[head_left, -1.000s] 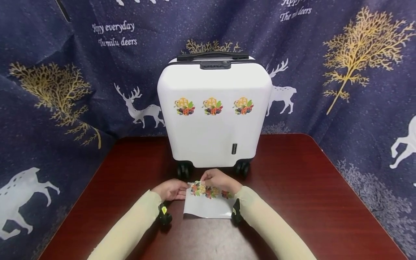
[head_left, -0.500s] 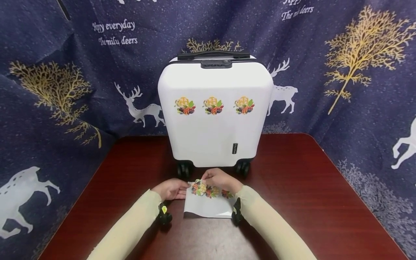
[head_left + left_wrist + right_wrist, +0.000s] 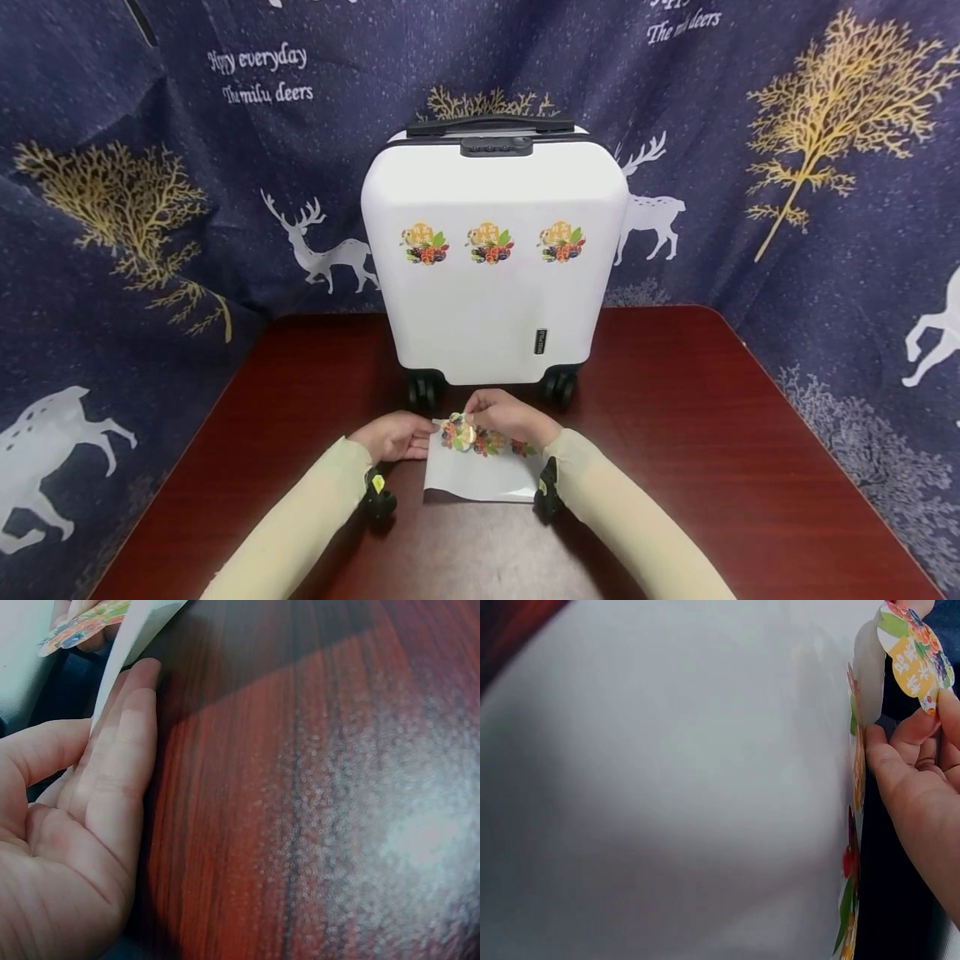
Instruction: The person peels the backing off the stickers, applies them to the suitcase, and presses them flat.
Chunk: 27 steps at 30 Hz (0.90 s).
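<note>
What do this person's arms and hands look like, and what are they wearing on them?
The left sleeve and right sleeve are long and pale cream-yellow. The left wrist device and right wrist device are black; the left one bears a small yellow marking. The left hand and right hand are bare.

A reddish-brown table (image 3: pixel 675 433) bears a white suitcase (image 3: pixel 495 304) on black wheels (image 3: pixel 560 388).

Cloth (image 3: pixel 337 100): you read "Hppy everyday", "The milu deers"
Suitcase tag (image 3: pixel 541 342): "SWISS POLO"
Held sticker (image 3: pixel 917 660): characters unclear
</note>
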Each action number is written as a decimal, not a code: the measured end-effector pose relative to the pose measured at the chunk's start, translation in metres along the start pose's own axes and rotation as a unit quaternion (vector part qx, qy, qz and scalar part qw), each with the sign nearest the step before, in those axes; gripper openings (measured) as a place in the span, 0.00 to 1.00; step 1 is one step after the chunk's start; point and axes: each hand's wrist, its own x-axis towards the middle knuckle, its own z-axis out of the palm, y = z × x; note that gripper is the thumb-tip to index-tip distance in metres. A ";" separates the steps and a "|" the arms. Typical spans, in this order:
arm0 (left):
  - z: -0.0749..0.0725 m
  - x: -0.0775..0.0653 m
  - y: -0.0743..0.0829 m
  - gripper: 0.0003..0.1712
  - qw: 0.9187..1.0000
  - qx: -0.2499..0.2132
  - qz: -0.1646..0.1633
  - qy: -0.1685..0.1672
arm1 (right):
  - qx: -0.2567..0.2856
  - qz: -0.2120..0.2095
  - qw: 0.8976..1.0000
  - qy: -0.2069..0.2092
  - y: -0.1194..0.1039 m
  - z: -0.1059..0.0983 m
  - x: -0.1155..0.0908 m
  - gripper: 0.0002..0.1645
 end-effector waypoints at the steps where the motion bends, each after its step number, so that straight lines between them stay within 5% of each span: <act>1: 0.000 0.000 0.000 0.10 1.000 0.001 -0.001 0.000 | 0.005 0.001 1.000 -0.002 0.000 0.000 0.000 0.05; 27: 0.000 0.002 0.002 0.09 1.000 -0.003 -0.012 0.014 | -0.011 -0.017 1.000 0.000 -0.002 -0.001 -0.012 0.10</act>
